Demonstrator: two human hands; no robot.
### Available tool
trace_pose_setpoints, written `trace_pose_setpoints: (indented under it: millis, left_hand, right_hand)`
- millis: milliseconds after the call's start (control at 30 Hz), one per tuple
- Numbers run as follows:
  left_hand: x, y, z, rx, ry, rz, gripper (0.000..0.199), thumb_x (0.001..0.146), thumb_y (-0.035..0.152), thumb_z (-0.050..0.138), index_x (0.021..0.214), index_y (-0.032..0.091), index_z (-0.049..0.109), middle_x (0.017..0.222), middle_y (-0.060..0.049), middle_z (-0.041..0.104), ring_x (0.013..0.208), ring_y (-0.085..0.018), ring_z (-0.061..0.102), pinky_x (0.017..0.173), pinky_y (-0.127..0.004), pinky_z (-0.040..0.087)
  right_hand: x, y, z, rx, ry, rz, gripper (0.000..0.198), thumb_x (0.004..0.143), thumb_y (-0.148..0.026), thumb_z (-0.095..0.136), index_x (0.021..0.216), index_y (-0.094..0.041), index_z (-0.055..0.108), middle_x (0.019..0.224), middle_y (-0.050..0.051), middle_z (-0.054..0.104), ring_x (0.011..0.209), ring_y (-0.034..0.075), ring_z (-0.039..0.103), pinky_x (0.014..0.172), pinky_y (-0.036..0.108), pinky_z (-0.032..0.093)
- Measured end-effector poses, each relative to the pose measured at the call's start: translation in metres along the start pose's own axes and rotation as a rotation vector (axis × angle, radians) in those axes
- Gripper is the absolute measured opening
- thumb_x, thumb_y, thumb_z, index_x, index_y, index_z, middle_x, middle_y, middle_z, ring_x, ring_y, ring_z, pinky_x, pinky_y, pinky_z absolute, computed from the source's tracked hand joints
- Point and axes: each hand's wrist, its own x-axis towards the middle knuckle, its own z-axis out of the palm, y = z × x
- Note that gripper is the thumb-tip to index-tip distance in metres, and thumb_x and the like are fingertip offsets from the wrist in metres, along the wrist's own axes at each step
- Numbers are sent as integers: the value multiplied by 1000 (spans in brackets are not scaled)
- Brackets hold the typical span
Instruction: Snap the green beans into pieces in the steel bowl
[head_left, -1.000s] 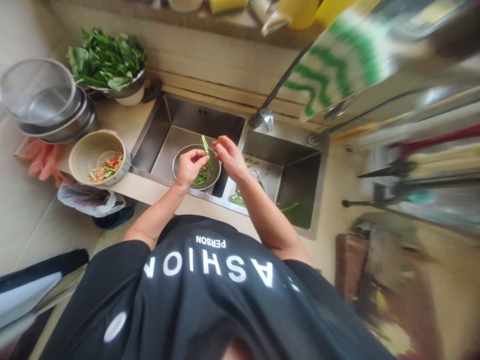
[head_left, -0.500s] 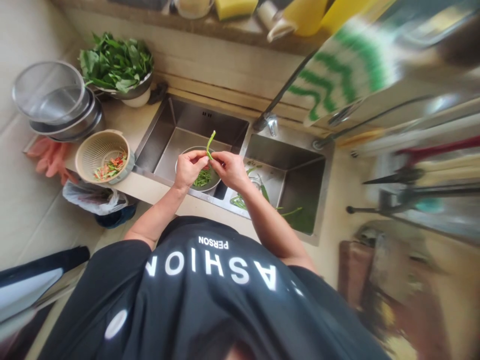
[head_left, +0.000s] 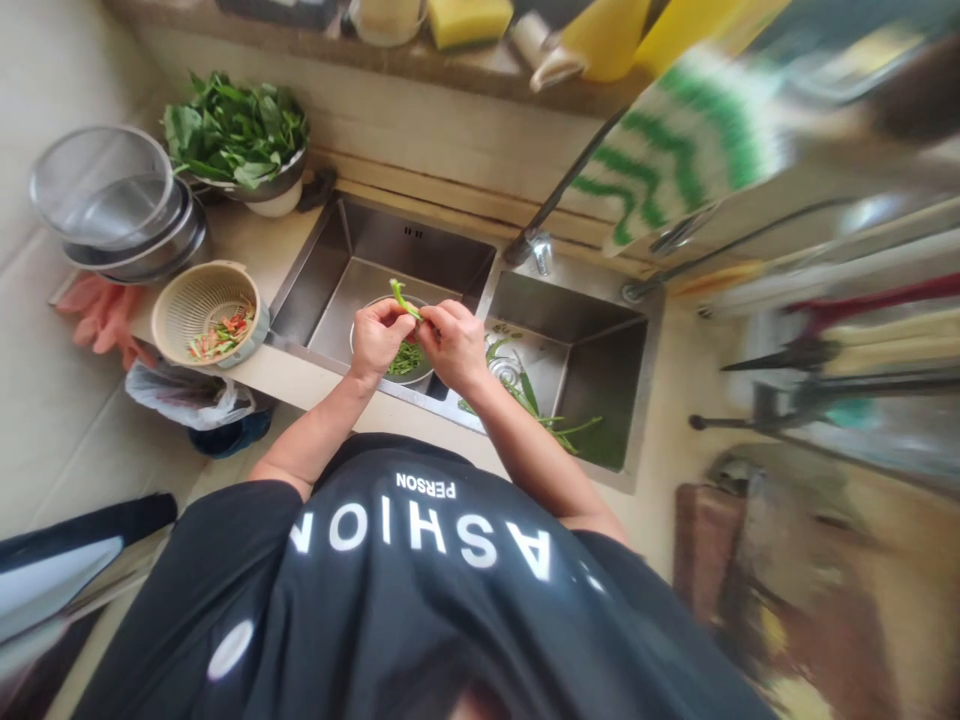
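Over the left sink basin, my left hand and my right hand meet with fingertips pinched on a slim green vegetable stem. The stem slants up to the left, its free end sticking out above the left fingers. Below the hands, a round bowl rests in the basin, partly covered by them, with short green pieces inside. Long green stems with a few leaves lie in the right sink basin, partly behind my right forearm.
On the left counter stand a beige colander with red and green scraps, stacked metal bowls and a heaped bowl of leafy greens. Pink gloves lie beside them. A faucet rises behind the sinks near a green-striped cloth.
The stem has tipped from nearly upright to a leftward slant, and its free end is lower. My right hand has turned slightly inward; my left hand has barely moved.
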Motion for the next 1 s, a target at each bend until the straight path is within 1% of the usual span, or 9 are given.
trace_pose_setpoints:
  millis: [133, 233, 300, 433, 533, 667, 800, 900, 1000]
  left_hand:
    - [1, 0, 4, -91, 9, -68, 11, 68, 27, 66, 71, 17, 66, 61, 3, 62, 52, -8, 55, 51, -20, 49]
    - [2, -2, 3, -119, -12, -145, 12, 65, 26, 67, 72, 17, 66, 58, 3, 61, 49, -7, 53, 47, -19, 46]
    - [1, -3, 1, -89, 9, -150, 10, 66, 25, 67, 71, 17, 66, 56, 4, 61, 48, -8, 53, 46, -19, 45]
    - [-1, -2, -5, 131, -23, -34, 9, 70, 24, 67, 73, 17, 69, 58, 3, 64, 48, -8, 56, 48, -19, 47]
    - [-3, 2, -13, 289, -90, 50, 11, 72, 25, 68, 78, 16, 72, 64, 1, 68, 52, -10, 60, 52, -20, 50]
    - [-4, 10, -17, 355, -163, 80, 12, 73, 25, 68, 79, 16, 74, 66, -1, 71, 54, -12, 63, 55, -22, 51]
    - [-4, 12, -13, 371, -127, 94, 10, 72, 22, 66, 74, 16, 74, 59, 0, 67, 51, -11, 61, 53, -21, 48]
    - [-4, 9, -8, 294, -64, 46, 9, 70, 21, 65, 72, 16, 73, 54, 2, 64, 45, -10, 58, 47, -20, 46]
    - [-4, 7, -7, 208, -51, 3, 7, 68, 21, 65, 68, 16, 70, 52, 3, 62, 42, -9, 56, 43, -19, 44]
  right_hand:
    - [0, -3, 5, 110, 48, 104, 19, 85, -26, 53, 80, -18, 69, 78, 7, 65, 74, 18, 56, 74, 31, 47]
    - [0, -3, 6, 293, 14, 261, 20, 82, -27, 51, 80, -18, 69, 72, 3, 66, 67, 15, 56, 67, 28, 46]
    - [-1, -2, 7, 363, -2, 327, 22, 82, -28, 49, 80, -18, 69, 70, 2, 65, 65, 15, 56, 64, 27, 45]
    - [-3, 3, 7, 294, -8, 241, 20, 80, -27, 52, 81, -17, 69, 74, 3, 67, 68, 15, 57, 69, 27, 45]
    - [-2, 9, 5, 210, -85, 144, 19, 81, -25, 53, 86, -17, 70, 80, 5, 69, 73, 16, 58, 73, 28, 46]
    - [-1, 13, 2, 154, -125, 81, 19, 82, -24, 54, 82, -17, 71, 79, 6, 69, 72, 17, 58, 74, 29, 46]
    - [-4, 10, 6, 207, -25, 161, 18, 78, -25, 55, 77, -17, 71, 72, 4, 67, 67, 15, 56, 70, 28, 44]
    - [-7, 8, 15, 349, 26, 272, 20, 77, -26, 54, 78, -17, 71, 66, 0, 63, 62, 13, 52, 65, 26, 42]
    - [-8, 11, 23, 483, 49, 374, 20, 77, -29, 54, 76, -17, 69, 61, -2, 58, 59, 11, 48, 60, 25, 38]
